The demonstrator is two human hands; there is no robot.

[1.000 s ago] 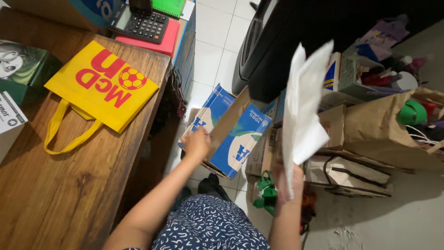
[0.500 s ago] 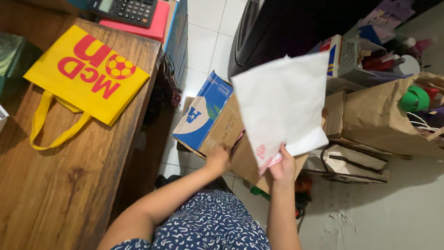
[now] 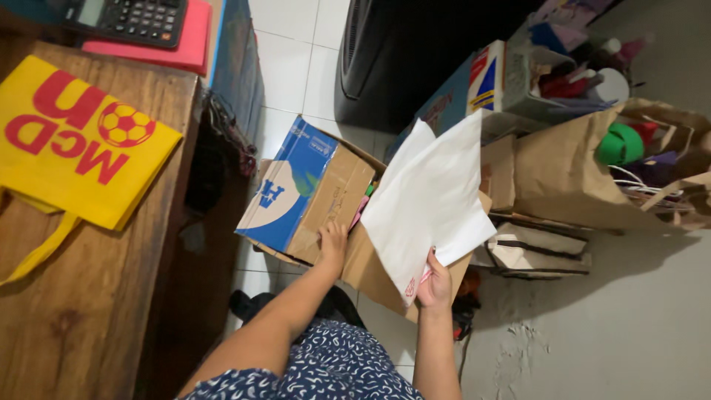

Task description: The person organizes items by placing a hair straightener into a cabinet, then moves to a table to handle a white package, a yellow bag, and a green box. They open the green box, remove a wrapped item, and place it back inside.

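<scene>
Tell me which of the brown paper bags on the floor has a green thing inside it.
The large upright paper bag on the right, with a round green object at its open top. The flat paper bags below it lie folded.

Both forearms are extending upward from the lower centre of the frame. The left hand [image 3: 332, 243] is lying palm down near mid-frame, fingers spread and pressing flat on a surface. The right hand [image 3: 435, 281], lower and further right, is closing in a pinch grip, thumb uppermost, wrist held straight.
</scene>
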